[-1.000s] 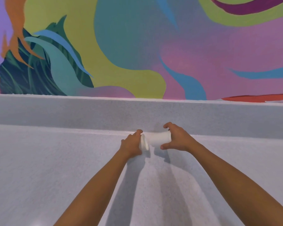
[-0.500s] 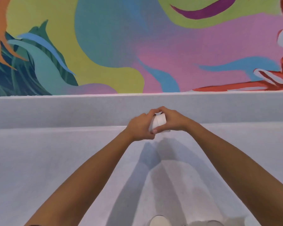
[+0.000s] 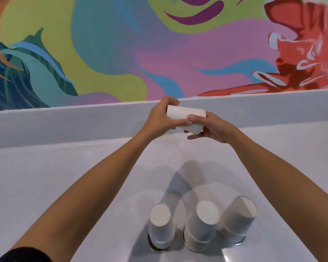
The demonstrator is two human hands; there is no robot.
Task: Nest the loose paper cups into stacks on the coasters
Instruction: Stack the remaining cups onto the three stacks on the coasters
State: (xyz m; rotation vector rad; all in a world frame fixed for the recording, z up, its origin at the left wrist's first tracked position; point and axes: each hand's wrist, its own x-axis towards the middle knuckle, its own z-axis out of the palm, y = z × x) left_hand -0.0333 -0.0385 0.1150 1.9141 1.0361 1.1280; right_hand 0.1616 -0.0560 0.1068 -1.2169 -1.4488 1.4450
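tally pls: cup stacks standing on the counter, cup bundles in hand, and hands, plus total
upside-down cup stacks on the counter: 3 (left stack, middle stack, right stack)
held paper cups, one nested bundle: 1
hands: 2 (left hand, right hand)
total: 6

The left hand (image 3: pixel 159 120) and right hand (image 3: pixel 213 127) were bare, likewise both forearms; a dark, possibly black, sleeve (image 3: pixel 25 254) showed near the left elbow
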